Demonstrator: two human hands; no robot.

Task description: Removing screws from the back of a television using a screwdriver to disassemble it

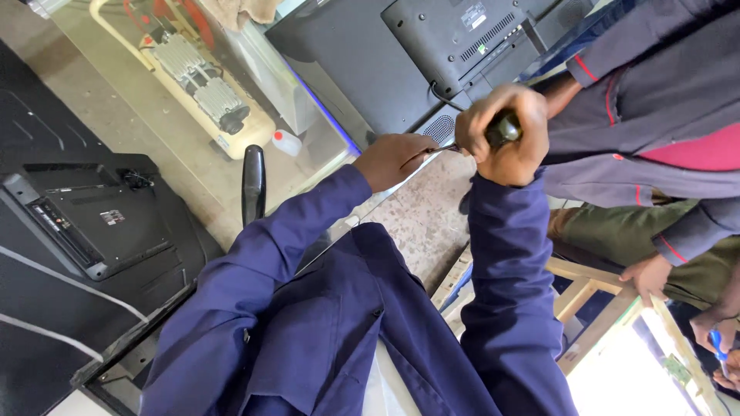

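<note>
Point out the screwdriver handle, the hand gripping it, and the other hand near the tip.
screwdriver handle (503, 129), head view, on the dark handle showing between the fingers.
right hand (509, 139), head view, middle of the fist closed round the handle.
left hand (393, 158), head view, back of the hand by the shaft.

Bare grey-brown concrete floor (116, 115), dusty, far left. Cream-framed air compressor with ribbed grey cylinders (202, 85) standing on it; small white plastic bottle with red cap (286, 142) just beside. Worn, speckled stone-coloured worktop (422, 219), centre. Pale wooden frame of plain timber bars (593, 296), near right. Strong white daylight, bottom right.
</note>
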